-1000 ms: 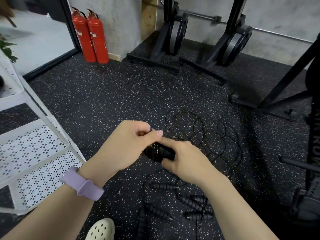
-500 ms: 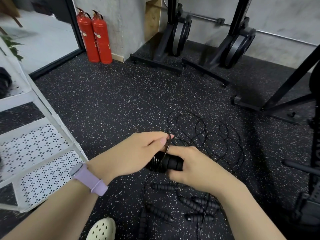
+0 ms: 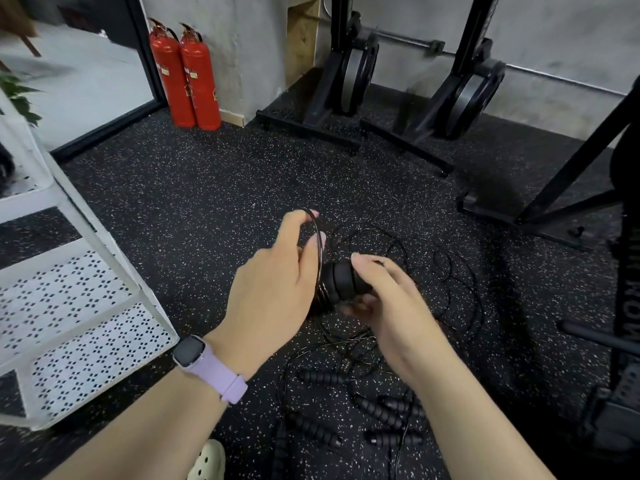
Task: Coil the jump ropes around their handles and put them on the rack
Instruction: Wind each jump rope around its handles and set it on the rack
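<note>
My right hand [image 3: 388, 299] grips a pair of black ribbed jump-rope handles [image 3: 341, 284] held level above the floor, with thin black cord wound round their left end. My left hand [image 3: 277, 282] pinches a loop of that cord [image 3: 317, 233] between thumb and fingertips, lifted just above the handles. The loose rest of the rope [image 3: 446, 271] lies in tangled loops on the floor beyond my hands. Several more black handles [image 3: 322, 377] with their cords lie on the floor below my wrists. The white perforated rack [image 3: 79, 323] stands at the left.
Two red fire extinguishers [image 3: 185, 74] stand by the wall at the back. Black gym machine frames [image 3: 346, 84] line the far wall, and another black frame [image 3: 627, 271] stands at the right. A white clog [image 3: 207, 460] shows at the bottom. Speckled black rubber floor lies between.
My left hand has lifted the cord up and away from the handles into a raised loop. The right hand turned the handles slightly while keeping hold.
</note>
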Tool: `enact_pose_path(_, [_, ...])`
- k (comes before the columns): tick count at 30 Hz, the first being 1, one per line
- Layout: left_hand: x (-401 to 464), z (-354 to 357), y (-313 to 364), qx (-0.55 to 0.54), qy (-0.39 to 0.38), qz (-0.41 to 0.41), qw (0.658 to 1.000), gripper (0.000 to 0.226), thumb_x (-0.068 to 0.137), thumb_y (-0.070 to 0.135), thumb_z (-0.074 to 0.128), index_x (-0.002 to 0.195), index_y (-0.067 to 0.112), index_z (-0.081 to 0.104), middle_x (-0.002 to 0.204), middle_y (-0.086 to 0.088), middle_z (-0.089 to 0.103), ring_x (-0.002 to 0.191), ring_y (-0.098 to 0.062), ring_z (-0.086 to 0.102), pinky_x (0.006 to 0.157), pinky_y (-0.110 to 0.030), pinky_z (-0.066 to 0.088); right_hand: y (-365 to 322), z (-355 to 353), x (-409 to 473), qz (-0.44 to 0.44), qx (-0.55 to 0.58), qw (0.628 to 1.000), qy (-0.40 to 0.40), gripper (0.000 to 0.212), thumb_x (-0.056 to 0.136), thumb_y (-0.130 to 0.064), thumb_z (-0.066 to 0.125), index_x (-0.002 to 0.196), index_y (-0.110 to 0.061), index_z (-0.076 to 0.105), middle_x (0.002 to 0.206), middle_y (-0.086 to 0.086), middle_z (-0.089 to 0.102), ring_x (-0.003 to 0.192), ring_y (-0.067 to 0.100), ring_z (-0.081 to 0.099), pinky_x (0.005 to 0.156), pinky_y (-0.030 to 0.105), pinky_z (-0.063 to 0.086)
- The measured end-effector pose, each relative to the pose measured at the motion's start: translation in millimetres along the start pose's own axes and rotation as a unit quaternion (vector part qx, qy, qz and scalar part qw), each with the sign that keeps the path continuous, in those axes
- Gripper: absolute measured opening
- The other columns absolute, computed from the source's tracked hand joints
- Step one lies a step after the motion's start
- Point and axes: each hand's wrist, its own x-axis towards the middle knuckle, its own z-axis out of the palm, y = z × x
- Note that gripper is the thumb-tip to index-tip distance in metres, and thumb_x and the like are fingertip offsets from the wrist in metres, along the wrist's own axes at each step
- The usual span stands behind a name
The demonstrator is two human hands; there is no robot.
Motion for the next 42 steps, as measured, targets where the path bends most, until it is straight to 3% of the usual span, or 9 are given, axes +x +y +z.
enact_pose_path(6, [-1.9, 13.5, 10.2, -0.179, 0.033, -0.108, 0.977, 0.017, 0.107, 0.045, 0.036, 0.121, 0.043, 0.045, 0.073, 0.005, 0.062, 0.063, -0.008, 0.06, 0.065, -0.037, 0.044, 9.1, 40.7, -11.7, 0.036, 0.185, 0.981, -0.043, 0.1, 0.051, -0.077, 0.087, 0.133, -0.024, 0.065, 0.125, 0.004, 0.075, 0.12, 0.02, 0.07, 0.106, 0.044, 0.05])
enact_pose_path(9, [1.8, 16.8, 13.4, -0.281, 0.063, -0.181, 0.94, 0.016, 0.108, 0.035, 0.04, 0.116, 0.034, 0.053, 0.094, 0.013, 0.065, 0.079, 0.005, 0.061, 0.073, -0.022, 0.046, 18.8, 49.7, -13.6, -0.028, 0.178, 0.983, -0.012, 0.069, 0.064, -0.061, 0.087, 0.122, -0.028, 0.071, 0.124, 0.005, 0.075, 0.121, 0.022, 0.068, 0.109, 0.048, 0.05])
enact_pose_path(11, [5.7, 17.0, 11.3, -0.363, 0.07, -0.25, 0.895, 0.019, 0.107, 0.032, 0.044, 0.117, 0.025, 0.059, 0.104, 0.005, 0.068, 0.097, -0.01, 0.066, 0.085, -0.029, 0.051, 23.0, 50.4, -14.3, -0.058, 0.176, 0.982, -0.031, 0.049, 0.076, -0.044, 0.083, 0.121, -0.026, 0.072, 0.125, 0.009, 0.074, 0.123, 0.028, 0.067, 0.111, 0.053, 0.049])
enact_pose_path(16, [7.6, 11.0, 8.5, -0.423, 0.049, -0.311, 0.85, 0.025, 0.105, 0.028, 0.048, 0.123, 0.017, 0.062, 0.11, -0.003, 0.071, 0.095, -0.017, 0.068, 0.07, -0.032, 0.05, 22.0, 45.4, -11.6, -0.096, 0.093, 0.99, -0.054, 0.038, 0.085, -0.024, 0.079, 0.122, -0.03, 0.07, 0.121, 0.007, 0.074, 0.118, 0.031, 0.068, 0.104, 0.059, 0.052])
enact_pose_path(22, [14.9, -1.3, 5.2, -0.392, 0.044, -0.238, 0.888, 0.036, 0.103, 0.011, 0.048, 0.132, 0.032, 0.046, 0.102, 0.01, 0.076, 0.088, 0.0, 0.069, 0.076, -0.029, 0.047, 13.7, 42.0, -7.7, -0.092, 0.07, 0.993, -0.014, 0.026, 0.092, -0.018, 0.078, 0.116, -0.021, 0.067, 0.106, 0.016, 0.073, 0.086, 0.032, 0.07, 0.079, 0.069, 0.058])
enact_pose_path(26, [15.8, -7.0, 5.6, -0.43, 0.049, -0.23, 0.871, 0.029, 0.101, 0.008, 0.045, 0.122, 0.026, 0.053, 0.094, 0.003, 0.08, 0.112, -0.024, 0.067, 0.103, -0.044, 0.047, 8.6, 36.0, -4.5, -0.07, 0.034, 0.997, 0.012, 0.024, 0.093, -0.025, 0.076, 0.114, -0.019, 0.065, 0.091, 0.007, 0.073, 0.07, 0.027, 0.072, 0.068, 0.061, 0.062])
enact_pose_path(31, [13.2, -11.4, 5.4, -0.359, 0.14, -0.153, 0.91, 0.017, 0.105, 0.032, 0.054, 0.112, 0.022, 0.065, 0.091, 0.007, 0.079, 0.088, -0.011, 0.072, 0.084, -0.032, 0.053, 16.2, 35.7, -1.2, -0.058, -0.01, 0.998, 0.02, 0.025, 0.091, -0.033, 0.078, 0.106, -0.019, 0.064, 0.08, 0.007, 0.07, 0.064, 0.028, 0.068, 0.059, 0.05, 0.061])
enact_pose_path(36, [10.2, -18.9, 12.1, -0.498, 0.181, -0.202, 0.823, 0.011, 0.101, 0.018, 0.064, 0.105, 0.008, 0.067, 0.076, -0.009, 0.07, 0.074, -0.028, 0.076, 0.066, -0.04, 0.064, 24.5, 42.7, -0.4, -0.062, -0.041, 0.997, 0.011, 0.023, 0.088, -0.038, 0.081, 0.099, -0.026, 0.065, 0.074, 0.001, 0.069, 0.061, 0.028, 0.067, 0.054, 0.043, 0.059])
enact_pose_path(42, [15.6, -23.3, 12.5, -0.556, 0.172, -0.215, 0.784, 0.014, 0.107, 0.014, 0.053, 0.114, 0.006, 0.061, 0.07, -0.005, 0.055, 0.05, -0.015, 0.057, 0.054, -0.033, 0.057, 25.8, 47.2, -3.6, -0.079, -0.062, 0.995, 0.004, 0.026, 0.083, -0.045, 0.084, 0.098, -0.032, 0.068, 0.079, 0.004, 0.072, 0.064, 0.028, 0.069, 0.053, 0.045, 0.061])
